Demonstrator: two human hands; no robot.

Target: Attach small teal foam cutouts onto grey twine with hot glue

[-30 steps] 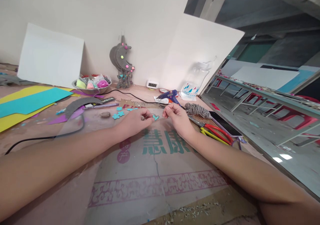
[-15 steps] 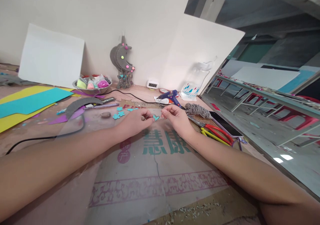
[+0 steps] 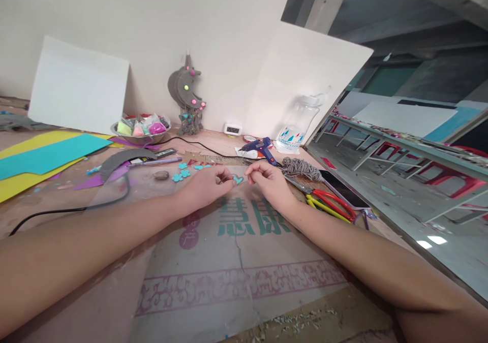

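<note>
My left hand (image 3: pixel 208 184) and my right hand (image 3: pixel 270 180) meet over a printed cardboard sheet (image 3: pixel 236 267) on the table. Between their fingertips sits a small teal heart-shaped cutout (image 3: pixel 238 179). The left fingers are pinched at the heart's left edge. Pinched at its right side, the right fingers seem to hold a thin strand that I cannot make out. Several more teal cutouts (image 3: pixel 181 172) lie just left of my left hand.
A blue glue gun (image 3: pixel 261 147), a ball of grey twine (image 3: pixel 301 167), red and yellow scissors (image 3: pixel 328 204) and a phone (image 3: pixel 343 187) lie to the right. A bowl of coloured clay packets (image 3: pixel 140 127), teal and yellow sheets (image 3: pixel 41 157) and a black cable (image 3: pixel 76 208) are at left.
My right hand has dropped slightly and moved a little left, closer to the teal heart. The left hand has stayed where it was.
</note>
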